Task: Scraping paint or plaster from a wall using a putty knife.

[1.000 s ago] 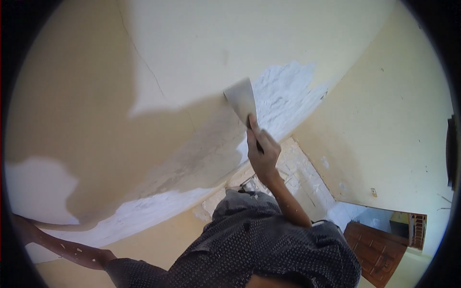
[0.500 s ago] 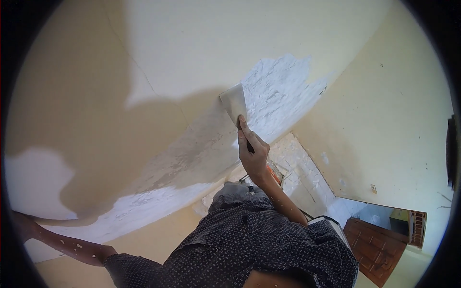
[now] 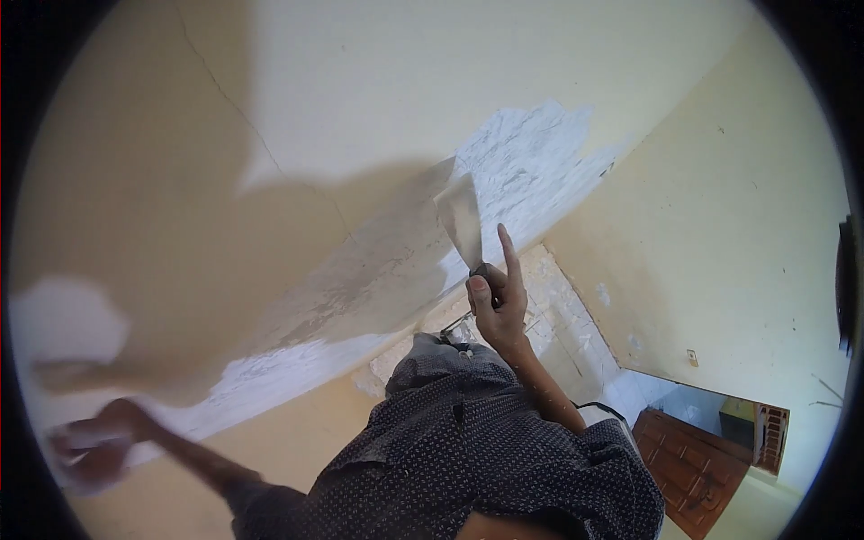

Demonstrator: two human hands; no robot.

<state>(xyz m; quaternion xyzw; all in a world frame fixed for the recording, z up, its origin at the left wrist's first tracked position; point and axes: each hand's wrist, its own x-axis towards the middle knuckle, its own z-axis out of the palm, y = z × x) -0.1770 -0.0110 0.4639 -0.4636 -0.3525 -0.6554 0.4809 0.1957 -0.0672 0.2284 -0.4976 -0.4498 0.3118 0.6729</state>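
I have the right hand (image 3: 501,317) near the middle of the frame, its fingers curled round the dark handle of a putty knife (image 3: 462,220), thumb along the grip, while the index finger points up, free of the tool. The knife sits just above that hand, its wide blade angled toward the upper left over the wall (image 3: 360,81); from here I can't tell whether the edge touches. Right beside the blade I see a rough white bare patch (image 3: 526,148), with beige paint above it and a thin crack (image 3: 229,103) running through the upper left.

The left hand (image 3: 94,445) is at the lower left, near the wall and too blurred for me to tell if its fingers are spread or gripping anything. A dark patterned shirt (image 3: 441,436) fills the bottom centre, and a brown panelled door (image 3: 691,468) shows at the lower right.
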